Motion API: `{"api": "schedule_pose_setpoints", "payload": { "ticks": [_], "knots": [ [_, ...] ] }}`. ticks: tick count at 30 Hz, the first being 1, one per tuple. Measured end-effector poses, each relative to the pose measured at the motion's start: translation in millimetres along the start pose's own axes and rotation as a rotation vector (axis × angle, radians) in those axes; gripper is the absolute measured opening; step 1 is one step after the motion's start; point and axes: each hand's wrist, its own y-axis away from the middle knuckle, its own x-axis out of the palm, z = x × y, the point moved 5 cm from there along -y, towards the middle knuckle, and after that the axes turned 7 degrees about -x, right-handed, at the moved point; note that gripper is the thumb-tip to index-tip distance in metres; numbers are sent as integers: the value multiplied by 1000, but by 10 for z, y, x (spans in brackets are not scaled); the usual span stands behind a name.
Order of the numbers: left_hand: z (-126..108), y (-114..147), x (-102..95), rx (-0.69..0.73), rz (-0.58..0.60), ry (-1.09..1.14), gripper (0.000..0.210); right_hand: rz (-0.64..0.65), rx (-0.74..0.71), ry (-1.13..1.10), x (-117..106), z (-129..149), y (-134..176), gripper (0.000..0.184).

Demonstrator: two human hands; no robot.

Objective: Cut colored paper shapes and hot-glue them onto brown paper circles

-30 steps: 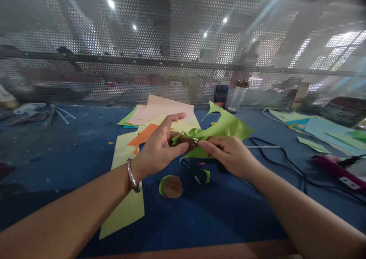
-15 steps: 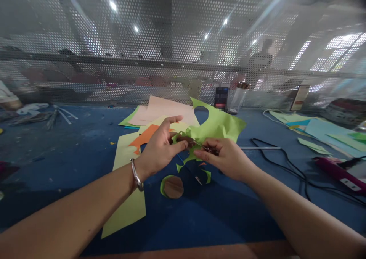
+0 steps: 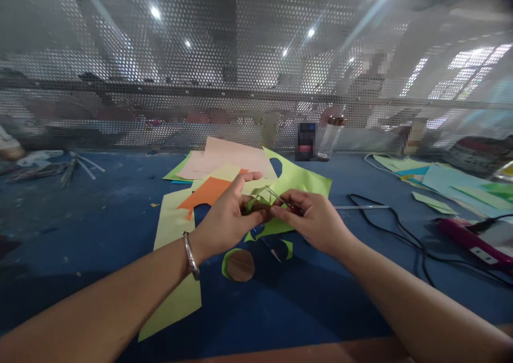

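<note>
My left hand (image 3: 228,210) is pinched on a bright green paper sheet (image 3: 306,176) with cut-out edges. A brown piece shows at its fingertips, partly hidden. My right hand (image 3: 315,216) is closed around small scissors (image 3: 276,194), whose thin blades point up and left over the green paper near the left fingers. Below the hands, a brown disc (image 3: 241,267) lies on a slightly offset green disc (image 3: 224,267). Beside them are a thin, pen-like object (image 3: 275,255) and a green scrap (image 3: 288,249).
Left of centre lie orange paper (image 3: 206,190), pale yellow paper (image 3: 170,309) and pink sheets (image 3: 232,157). A clear bottle (image 3: 332,138) stands by the perforated screen (image 3: 180,93). On the right are a black cord (image 3: 395,226), a purple power strip (image 3: 473,242) and light blue paper (image 3: 452,184).
The green sheet has come down and lies flatter than before. The scissors' blades now show more plainly above it, tilted up and left. Both hands stay close together.
</note>
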Motion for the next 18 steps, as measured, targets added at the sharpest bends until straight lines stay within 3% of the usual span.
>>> {"api": "schedule_pose_setpoints", "payload": {
  "ticks": [4, 8, 11, 16, 18],
  "knots": [
    [32, -2, 22, -13, 9, -5, 73, -13, -32, -11, 36, 26, 13, 20],
    [72, -21, 13, -99, -27, 224, 75, -72, -37, -9, 23, 52, 19, 21],
    [95, -20, -8, -207, -94, 406, 57, -145, -37, -83, -20, 57, 14, 21],
    [135, -41, -24, -326, -126, 638, 9, -239, -15, -165, -87, 27, 16, 21],
    [179, -57, -15, -389, -105, 663, 10, -236, -5, -174, -80, 16, 19, 22]
  ]
}}
